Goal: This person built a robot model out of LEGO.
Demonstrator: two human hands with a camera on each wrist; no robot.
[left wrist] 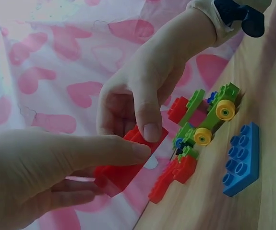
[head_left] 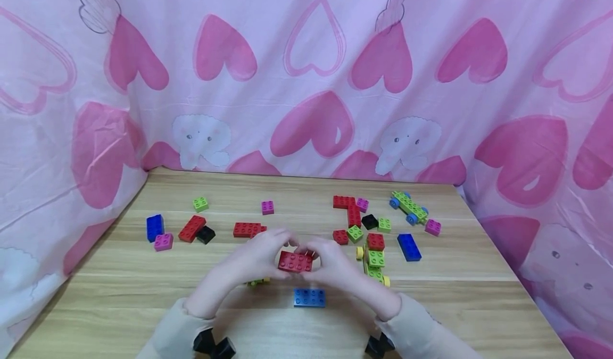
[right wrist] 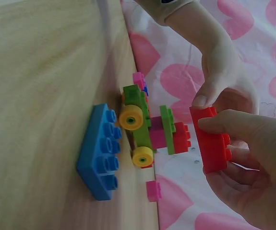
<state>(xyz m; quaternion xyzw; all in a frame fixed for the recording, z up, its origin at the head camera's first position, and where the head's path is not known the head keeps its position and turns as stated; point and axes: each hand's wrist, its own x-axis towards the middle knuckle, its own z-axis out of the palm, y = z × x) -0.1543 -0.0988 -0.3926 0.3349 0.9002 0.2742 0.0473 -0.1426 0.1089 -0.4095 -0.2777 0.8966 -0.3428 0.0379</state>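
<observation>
Between both hands, above the table, is a red building brick [head_left: 295, 261] with studs. My left hand [head_left: 261, 255] pinches its left end, with the thumb laid along one side in the left wrist view. My right hand [head_left: 335, 263] pinches the other end, thumb on the near side and fingers behind, as the right wrist view shows the red brick [right wrist: 212, 143]. Below them a blue brick [head_left: 309, 298] lies studs up on the table. A green toy vehicle with yellow wheels [right wrist: 138, 120] stands beyond it, mostly hidden by my left arm in the head view.
Right of my hands stands another green vehicle [head_left: 375, 260] with yellow wheels and a red brick on top. Farther back is a green car base [head_left: 409, 206] with blue wheels. Loose bricks, such as a blue one [head_left: 409, 247] and a red one [head_left: 192, 228], lie across the wooden table [head_left: 119, 295].
</observation>
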